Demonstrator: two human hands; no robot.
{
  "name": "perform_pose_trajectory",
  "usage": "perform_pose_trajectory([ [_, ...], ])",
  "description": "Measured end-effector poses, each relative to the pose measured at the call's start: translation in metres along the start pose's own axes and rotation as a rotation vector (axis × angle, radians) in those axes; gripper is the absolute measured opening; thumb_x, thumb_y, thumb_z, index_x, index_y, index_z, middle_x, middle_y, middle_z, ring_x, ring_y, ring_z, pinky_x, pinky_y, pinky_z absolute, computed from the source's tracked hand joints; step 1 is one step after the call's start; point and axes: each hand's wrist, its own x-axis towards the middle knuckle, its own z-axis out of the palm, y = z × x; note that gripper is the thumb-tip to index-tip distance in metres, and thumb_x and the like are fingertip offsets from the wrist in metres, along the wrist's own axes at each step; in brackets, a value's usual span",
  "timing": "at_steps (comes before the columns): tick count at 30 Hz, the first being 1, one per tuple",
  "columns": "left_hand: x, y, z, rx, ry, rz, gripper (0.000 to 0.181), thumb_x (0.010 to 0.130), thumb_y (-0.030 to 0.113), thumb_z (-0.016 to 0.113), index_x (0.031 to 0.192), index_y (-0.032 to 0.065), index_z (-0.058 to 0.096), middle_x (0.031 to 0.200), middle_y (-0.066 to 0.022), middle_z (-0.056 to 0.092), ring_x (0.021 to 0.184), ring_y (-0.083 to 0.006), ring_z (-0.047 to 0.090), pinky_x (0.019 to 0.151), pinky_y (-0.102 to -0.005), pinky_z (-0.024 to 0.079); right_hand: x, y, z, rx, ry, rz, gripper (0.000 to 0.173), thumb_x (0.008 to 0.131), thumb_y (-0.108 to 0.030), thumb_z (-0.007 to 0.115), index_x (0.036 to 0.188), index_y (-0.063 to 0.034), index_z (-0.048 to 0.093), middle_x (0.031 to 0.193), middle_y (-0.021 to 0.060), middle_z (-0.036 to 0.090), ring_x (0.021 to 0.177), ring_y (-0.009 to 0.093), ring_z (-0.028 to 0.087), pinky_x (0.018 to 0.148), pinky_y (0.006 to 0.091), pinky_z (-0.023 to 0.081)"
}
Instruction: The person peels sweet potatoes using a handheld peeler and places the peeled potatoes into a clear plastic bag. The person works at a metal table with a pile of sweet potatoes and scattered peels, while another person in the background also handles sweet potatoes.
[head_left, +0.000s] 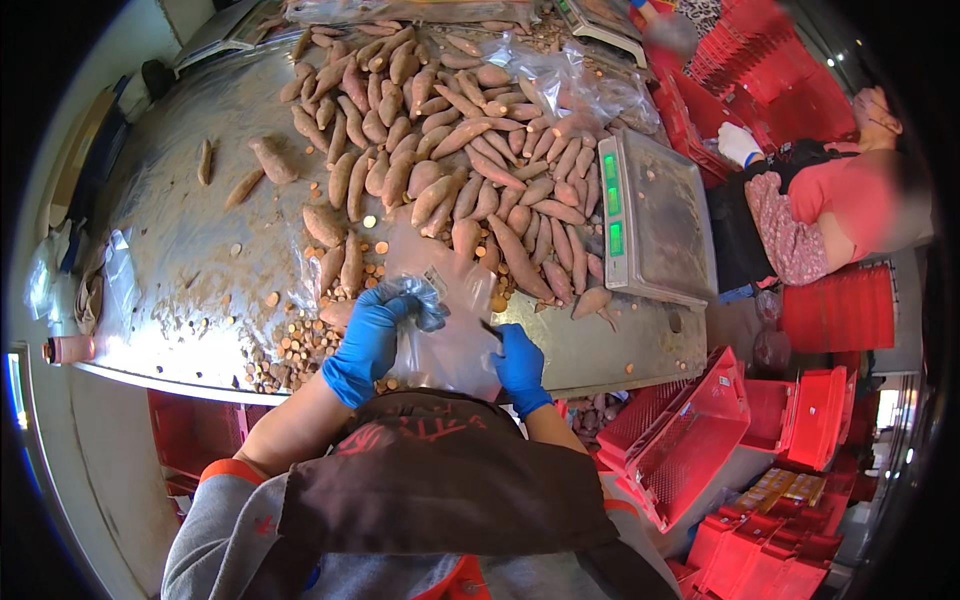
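My left hand, in a blue glove, grips a bunched piece of clear plastic film above the near edge of the table. A large clear plastic bag hangs flat between my hands, with a small printed patch near its top. My right hand, also gloved in blue, is closed around a small dark tool, probably a knife, whose tip points up and left beside the bag. Just beyond lies a big heap of sweet potatoes. Cut ends of sweet potato are scattered left of my left hand.
A weighing scale with lit green displays stands right of the heap. More clear bags lie behind it. Red plastic crates are stacked at the right. A co-worker with a white glove is beyond the scale.
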Motion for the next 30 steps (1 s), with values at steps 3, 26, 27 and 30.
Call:
perform_pose_trajectory([
  [3,-0.017,0.025,-0.017,-0.171,0.29,0.059,0.024,0.082,0.006,0.053,0.103,-0.004,0.056,0.09,-0.0132,0.064,0.077,-0.0224,0.063,0.072,-0.0324,0.052,0.004,0.019,-0.002,0.222,0.23,0.185,0.017,0.08,-0.008,0.053,0.096,-0.007,0.055,0.085,0.0134,0.059,0.076,0.029,0.059,0.068,0.0361,0.046],
  [26,-0.035,-0.005,-0.092,-0.12,0.459,0.015,0.023,0.083,-0.003,0.053,0.105,-0.0003,0.059,0.096,-0.0067,0.063,0.088,-0.0164,0.06,0.082,-0.0301,0.048,0.04,-0.111,-0.059,1.158,-0.194,0.332,0.013,0.089,-0.019,0.06,0.092,-0.0067,0.059,0.072,-0.0016,0.056,0.055,0.004,0.042,0.049,0.0184,0.033],
  [27,-0.037,-0.004,-0.093,-0.034,0.526,0.05,0.023,0.084,-0.003,0.054,0.106,0.0004,0.058,0.097,-0.0058,0.062,0.089,-0.0156,0.059,0.083,-0.0295,0.048,0.039,-0.116,-0.06,1.184,-0.164,0.349,0.012,0.088,-0.018,0.061,0.091,-0.0068,0.058,0.072,-0.0017,0.056,0.056,0.004,0.043,0.049,0.0183,0.033],
  [30,-0.044,0.02,-0.095,0.261,0.46,0.179,0.019,0.085,0.003,0.057,0.104,0.0022,0.057,0.097,-0.003,0.061,0.089,-0.0137,0.058,0.082,-0.0272,0.046,0.036,-0.111,-0.063,1.375,-0.244,0.235,0.009,0.087,-0.013,0.061,0.092,-0.0081,0.057,0.073,-0.0034,0.053,0.061,0.004,0.046,0.051,0.0184,0.034],
])
